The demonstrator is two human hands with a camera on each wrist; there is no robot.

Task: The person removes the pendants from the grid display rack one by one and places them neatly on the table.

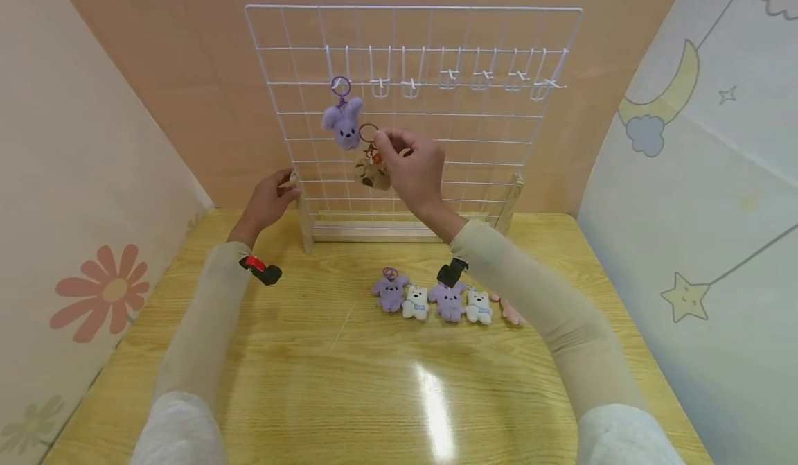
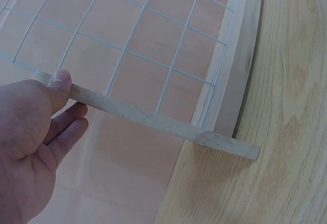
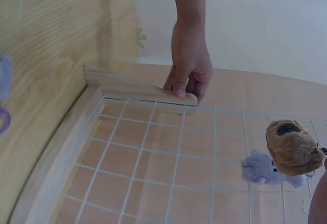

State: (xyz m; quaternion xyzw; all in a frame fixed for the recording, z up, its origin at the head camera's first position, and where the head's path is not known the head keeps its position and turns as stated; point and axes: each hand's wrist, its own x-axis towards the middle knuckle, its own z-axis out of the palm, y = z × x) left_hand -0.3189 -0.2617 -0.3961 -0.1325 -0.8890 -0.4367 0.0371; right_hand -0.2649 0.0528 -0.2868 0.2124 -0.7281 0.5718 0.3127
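Observation:
My right hand pinches the ring of a brown plush keychain between thumb and finger, in front of a white wire grid rack. In the right wrist view the brown plush dangles beside a purple one. That purple plush keychain hangs by its ring from the leftmost hook of the grid. At the rack's left side my left hand grips the top of the wooden side post; in the left wrist view its thumb lies over the wooden post.
Several white hooks line the upper grid to the right. On the wooden table lies a row of plush keychains: purple ones, white bears and a pink one partly hidden by the right forearm. Printed walls stand at both sides.

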